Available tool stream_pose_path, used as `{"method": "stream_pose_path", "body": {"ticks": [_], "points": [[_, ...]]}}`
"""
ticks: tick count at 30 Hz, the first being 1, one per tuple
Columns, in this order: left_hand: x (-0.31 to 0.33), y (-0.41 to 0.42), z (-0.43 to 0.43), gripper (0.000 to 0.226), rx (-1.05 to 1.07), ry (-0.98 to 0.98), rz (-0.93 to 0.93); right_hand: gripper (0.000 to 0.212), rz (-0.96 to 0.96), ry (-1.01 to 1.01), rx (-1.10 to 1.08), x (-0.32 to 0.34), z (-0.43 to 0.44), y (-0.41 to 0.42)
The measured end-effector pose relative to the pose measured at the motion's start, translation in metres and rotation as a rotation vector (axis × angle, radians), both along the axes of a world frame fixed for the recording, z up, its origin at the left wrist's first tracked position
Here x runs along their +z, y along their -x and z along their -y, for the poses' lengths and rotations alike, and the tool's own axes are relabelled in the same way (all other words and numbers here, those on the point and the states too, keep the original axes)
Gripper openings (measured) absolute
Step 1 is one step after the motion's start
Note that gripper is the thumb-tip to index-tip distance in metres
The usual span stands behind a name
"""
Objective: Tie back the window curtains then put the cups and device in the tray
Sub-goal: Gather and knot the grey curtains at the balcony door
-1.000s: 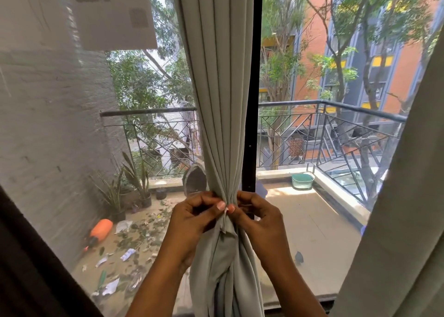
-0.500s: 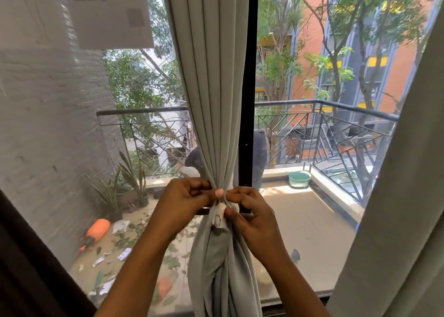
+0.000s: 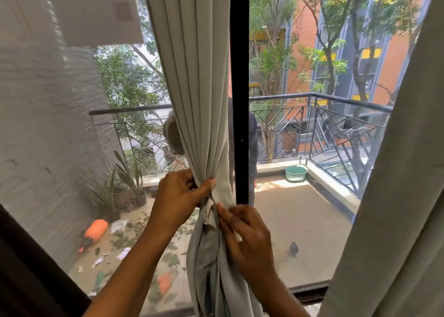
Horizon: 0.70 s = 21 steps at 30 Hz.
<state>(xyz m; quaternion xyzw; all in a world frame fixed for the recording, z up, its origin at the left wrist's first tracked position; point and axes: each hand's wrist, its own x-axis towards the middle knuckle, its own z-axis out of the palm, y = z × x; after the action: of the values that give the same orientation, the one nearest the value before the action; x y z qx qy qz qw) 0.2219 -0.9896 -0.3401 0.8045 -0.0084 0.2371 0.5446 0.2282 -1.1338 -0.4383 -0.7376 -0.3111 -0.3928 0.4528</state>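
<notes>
On the left, I had the left hand (image 3: 177,196) clamped round the gathered waist of the curtain (image 3: 192,76). Its fingers curled behind the folds and the thumb pressed a pale tie strip (image 3: 223,192) flat against the front of the bundle. The curtain hung bunched just left of the black window post (image 3: 239,100). Half a second before, both hands had met level at the gather. By this moment the right hand (image 3: 249,235) had dropped below the left, its fingers pinching cloth just under the strip. I took that for the strip's loose end, though the folds hid it. I read this as the band drawn round and the fastening under way, not finished. Further right, the second curtain (image 3: 396,196) hung at the window's right edge with no tie that I could see. Cups, device and tray were nowhere in my view, so that half of the job lay all ahead.
</notes>
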Motion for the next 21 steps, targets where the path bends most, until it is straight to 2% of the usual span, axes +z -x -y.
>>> {"method": "stream_pose_path", "body": {"ticks": [2, 6, 8, 11, 16, 18, 21], "points": [[0.0, 0.0, 0.001, 0.009, -0.049, 0.042, -0.016, 0.028, 0.099, -0.011, -0.072, -0.009, -0.003, 0.01], [-0.002, -0.007, -0.003, 0.01, -0.09, 0.124, -0.057, 0.037, -0.078, 0.124, -0.146, 0.003, -0.013, 0.01], [-0.003, -0.01, -0.005, 0.011, -0.081, 0.134, -0.058, 0.021, -0.091, 0.174, -0.214, 0.008, -0.013, 0.004], [-0.001, -0.013, -0.005, 0.013, -0.073, 0.115, -0.047, 0.007, -0.053, 0.187, -0.274, 0.018, -0.009, 0.006], [0.002, -0.015, -0.004, 0.013, -0.074, 0.093, -0.042, 0.008, 0.092, 0.296, -0.351, 0.04, 0.007, 0.01], [0.002, -0.016, -0.003, 0.013, -0.066, 0.073, -0.041, 0.003, -0.035, 0.299, -0.332, 0.048, 0.01, 0.007], [0.003, -0.018, -0.002, 0.013, -0.053, 0.042, -0.042, 0.01, -0.598, 0.093, -0.035, 0.062, 0.014, -0.004]]}}
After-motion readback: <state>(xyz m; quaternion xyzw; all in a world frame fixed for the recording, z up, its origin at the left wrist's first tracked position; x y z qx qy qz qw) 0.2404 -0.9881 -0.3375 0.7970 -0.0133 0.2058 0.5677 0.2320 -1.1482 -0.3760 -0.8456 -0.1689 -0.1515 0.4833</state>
